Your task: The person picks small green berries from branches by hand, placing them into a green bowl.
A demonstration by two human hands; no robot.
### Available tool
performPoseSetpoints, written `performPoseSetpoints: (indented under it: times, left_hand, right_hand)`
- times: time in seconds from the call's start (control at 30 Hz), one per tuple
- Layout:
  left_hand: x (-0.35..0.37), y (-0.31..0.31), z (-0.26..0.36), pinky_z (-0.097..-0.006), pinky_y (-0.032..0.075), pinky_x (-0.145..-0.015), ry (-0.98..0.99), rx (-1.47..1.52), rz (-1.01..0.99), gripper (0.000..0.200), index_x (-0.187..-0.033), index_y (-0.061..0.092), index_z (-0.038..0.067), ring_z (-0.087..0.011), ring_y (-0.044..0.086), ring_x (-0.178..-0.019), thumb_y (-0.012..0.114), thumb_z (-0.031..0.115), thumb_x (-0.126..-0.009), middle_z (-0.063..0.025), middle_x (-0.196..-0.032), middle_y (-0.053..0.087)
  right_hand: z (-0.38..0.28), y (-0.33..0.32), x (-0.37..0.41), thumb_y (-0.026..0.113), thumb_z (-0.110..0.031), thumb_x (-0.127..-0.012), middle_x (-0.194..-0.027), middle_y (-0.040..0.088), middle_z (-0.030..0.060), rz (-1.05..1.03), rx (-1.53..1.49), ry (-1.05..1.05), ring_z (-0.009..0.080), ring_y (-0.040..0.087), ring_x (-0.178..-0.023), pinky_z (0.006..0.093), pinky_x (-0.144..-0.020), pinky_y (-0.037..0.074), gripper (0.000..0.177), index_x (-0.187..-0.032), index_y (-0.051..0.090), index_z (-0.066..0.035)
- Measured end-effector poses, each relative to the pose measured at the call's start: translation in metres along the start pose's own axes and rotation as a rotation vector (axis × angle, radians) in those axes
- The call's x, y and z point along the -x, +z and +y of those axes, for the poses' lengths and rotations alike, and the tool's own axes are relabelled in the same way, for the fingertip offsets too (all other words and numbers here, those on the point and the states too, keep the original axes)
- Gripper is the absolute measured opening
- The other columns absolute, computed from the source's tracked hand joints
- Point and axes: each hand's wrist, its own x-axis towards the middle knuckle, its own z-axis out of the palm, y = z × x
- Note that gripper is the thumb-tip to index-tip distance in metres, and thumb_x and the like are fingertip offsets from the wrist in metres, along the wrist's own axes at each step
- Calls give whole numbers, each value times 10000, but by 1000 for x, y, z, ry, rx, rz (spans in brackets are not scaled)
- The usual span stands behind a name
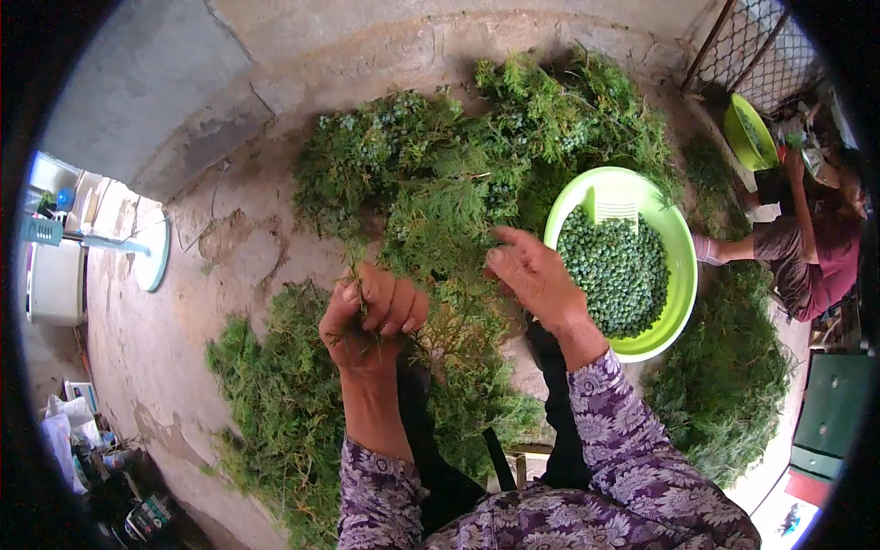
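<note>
My left hand [374,312] is closed around a small green cypress-like sprig [356,286], whose tip sticks up past the thumb. To its right, my right hand [539,280] is held over the greenery, fingers partly bent and apart, with nothing visible in them. Just beyond that hand stands a lime-green basin [683,275] with a ribbed washboard section. Many small round green berries [610,275] fill much of it. A large heap of cut branches [431,174] with pale bluish berries lies in front of both hands.
More leafy branches lie left [275,394] and right [724,385] on the concrete floor. A person [816,238] sits at far right by another green basin [750,133]. A pale fan [151,252] stands left. A wall [394,46] runs along the back.
</note>
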Motion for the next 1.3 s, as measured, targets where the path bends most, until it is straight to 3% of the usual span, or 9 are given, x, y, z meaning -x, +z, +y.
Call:
performPoseSetpoints:
  times: [0.2, 0.3, 0.5, 0.57, 0.63, 0.7, 0.8, 1.03, 1.3]
  left_hand:
    - [3, 1, 2, -283, 314, -461, -32, -41, -31, 164, -697, 465, 65, -102, 331, -445, 445, 198, -793, 28, -499, 333]
    - [7, 2, 0, -289, 310, -451, -52, -32, -12, 164, -687, 465, 64, -112, 329, -445, 458, 195, -784, 24, -497, 325]
    - [9, -3, 4, -300, 356, -474, -161, -181, 156, 153, -802, 537, 34, -137, 394, -479, 529, 180, -757, 4, -525, 389]
    - [3, 6, -3, -326, 394, -503, -215, -801, 397, 287, -779, 538, 6, -170, 442, -499, 556, 291, -760, -28, -579, 465]
    - [4, -5, -17, -356, 430, -571, -259, -1321, 272, 463, -931, 547, -27, -251, 528, -611, 593, 385, -724, -87, -698, 558]
    - [9, -9, -40, -401, 408, -640, -23, -1763, 217, 495, -888, 542, -11, -289, 553, -724, 623, 426, -669, -132, -769, 582]
    - [4, 14, -36, -420, 367, -713, -279, -1879, 126, 480, -832, 536, 16, -314, 544, -829, 649, 429, -614, -171, -832, 580]
    - [9, 3, -41, -406, 357, -722, -242, -1918, 119, 318, -779, 542, 41, -322, 569, -657, 633, 314, -644, -125, -633, 581]
    - [10, -5, -37, -424, 396, -649, -263, -1954, 98, 209, -716, 552, 53, -329, 567, -677, 596, 254, -676, -146, -647, 571]
  right_hand:
    - [15, 6, -12, 572, -379, -785, -940, 597, 176, 185, 102, -241, 228, 582, -855, 320, -734, 457, 543, -1127, 469, 30]
    - [10, 4, -15, 570, -297, -805, -942, 586, 116, -128, -37, -92, 165, 535, -813, 284, -725, 433, 459, -1108, 487, 38]
    - [-6, -6, -5, 618, -232, -730, -921, 597, 123, -102, 260, 14, 169, 553, -834, 277, -746, 437, 443, -1035, 520, 74]
    - [-6, -11, -5, 618, -185, -733, -908, 590, 93, -19, 167, 76, 149, 540, -815, 263, -734, 432, 411, -1028, 519, 83]
    - [9, -17, -11, 605, -138, -745, -886, 584, 65, 16, -114, 91, 129, 529, -776, 255, -703, 431, 339, -1006, 531, 64]
    - [11, -10, -11, 595, -76, -751, -850, 582, 35, 3, -344, 40, 96, 517, -710, 233, -655, 428, 226, -950, 545, 20]
    - [2, 10, -5, 607, -34, -741, -837, 585, 29, -19, -355, 68, 85, 521, -706, 218, -652, 426, 200, -925, 543, 11]
    - [-3, 22, 0, 624, -21, -723, -807, 585, 26, -68, -324, 43, 84, 525, -693, 213, -640, 426, 191, -899, 555, 9]
    - [-11, 17, 3, 606, -15, -691, -744, 564, 5, -122, -90, -13, 75, 504, -676, 220, -633, 419, 163, -851, 576, 0]
